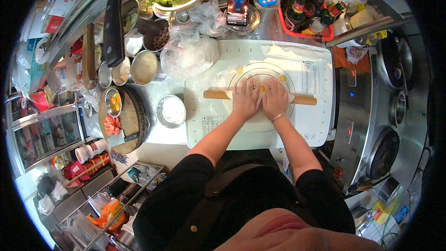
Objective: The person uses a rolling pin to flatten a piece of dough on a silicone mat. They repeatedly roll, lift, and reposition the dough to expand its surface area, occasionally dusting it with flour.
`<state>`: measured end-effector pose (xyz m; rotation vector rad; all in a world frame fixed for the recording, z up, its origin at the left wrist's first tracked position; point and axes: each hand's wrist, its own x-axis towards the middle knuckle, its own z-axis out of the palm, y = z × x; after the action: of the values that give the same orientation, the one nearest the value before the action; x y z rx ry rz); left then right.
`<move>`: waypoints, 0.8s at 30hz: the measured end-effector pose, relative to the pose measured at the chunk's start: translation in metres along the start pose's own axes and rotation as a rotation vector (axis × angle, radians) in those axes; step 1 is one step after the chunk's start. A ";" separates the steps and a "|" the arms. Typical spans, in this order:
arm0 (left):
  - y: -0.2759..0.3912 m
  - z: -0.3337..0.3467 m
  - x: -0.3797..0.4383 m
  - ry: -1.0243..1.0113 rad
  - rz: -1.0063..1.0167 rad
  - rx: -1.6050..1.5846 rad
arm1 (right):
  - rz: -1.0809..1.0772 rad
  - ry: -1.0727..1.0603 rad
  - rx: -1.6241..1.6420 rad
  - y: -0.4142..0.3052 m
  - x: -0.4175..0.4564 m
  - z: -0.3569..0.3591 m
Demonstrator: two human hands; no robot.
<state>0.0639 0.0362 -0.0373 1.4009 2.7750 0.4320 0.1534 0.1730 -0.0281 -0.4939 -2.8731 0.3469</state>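
Note:
My left hand (245, 99) and my right hand (275, 98) lie side by side, palms down, over the middle of a wooden rolling pin (307, 100). Both ends of the pin stick out past my hands, and its middle is hidden under them. A thin, pale round sheet of dough (258, 125) spreads below the pin, and some of it appears to wrap around the pin. Underneath is a white silicone pastry mat (322, 125) with printed circles and tables. A bracelet circles my right wrist.
Left of the mat stand a metal bowl of white flour (171, 111) and a round wooden chopping board (130, 118) with a cleaver (122, 138), chopped tomato and a bowl of eggs. Plastic bags (190, 55), a phone (238, 8) and a red bottle basket (284, 24) sit behind. Cooktops flank the right.

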 end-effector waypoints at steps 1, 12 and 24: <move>0.006 -0.006 -0.016 -0.024 -0.008 -0.035 | 0.039 -0.061 0.051 -0.005 -0.017 -0.006; 0.004 0.008 0.005 0.014 -0.007 -0.018 | 0.139 -0.002 -0.021 -0.005 0.006 0.013; 0.000 -0.009 0.010 -0.092 -0.056 -0.035 | 0.115 -0.029 -0.038 0.001 0.008 0.017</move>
<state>0.0567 0.0418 -0.0279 1.2981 2.7120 0.4020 0.1425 0.1732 -0.0434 -0.6677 -2.8912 0.3205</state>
